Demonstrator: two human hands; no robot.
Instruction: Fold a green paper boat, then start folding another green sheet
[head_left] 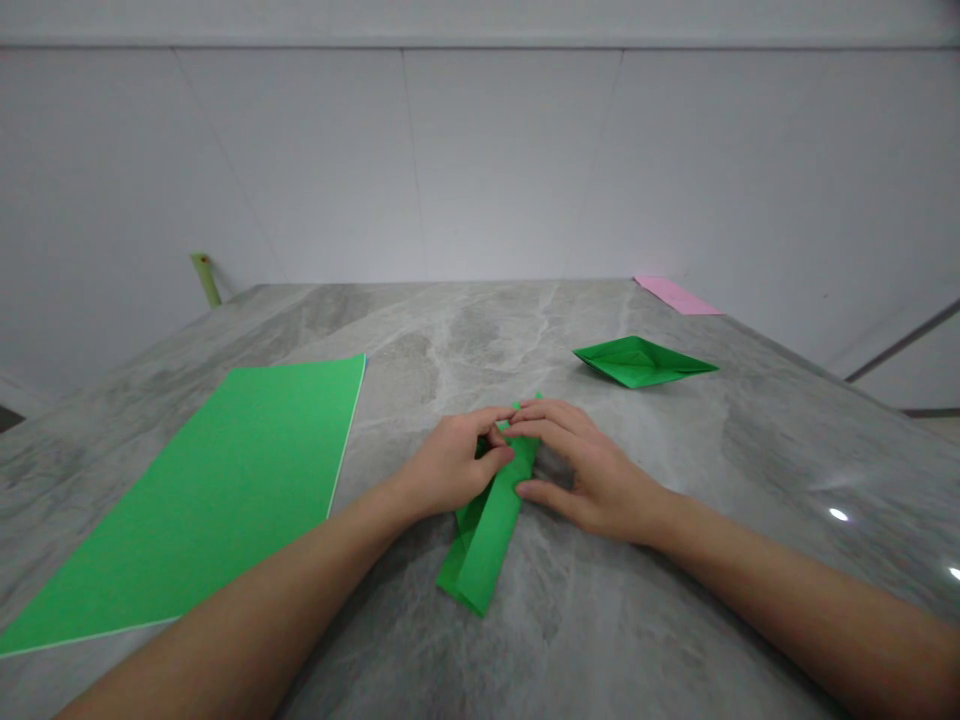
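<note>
A narrow folded strip of green paper point(487, 535) lies on the grey marble table point(675, 560), running from near me toward the far side. My left hand point(450, 465) is curled on the strip's far end, thumb and fingers pinching the paper. My right hand point(592, 470) rests beside it, fingers pressed together on the same end and thumb against the strip's right edge. The tip of the paper is hidden under my fingers.
A flat green sheet point(217, 490) lies at the left. A folded green paper boat shape point(641, 361) sits at the right rear. A pink sheet point(675, 295) lies at the far right edge. A green object point(206, 278) leans at the far left corner.
</note>
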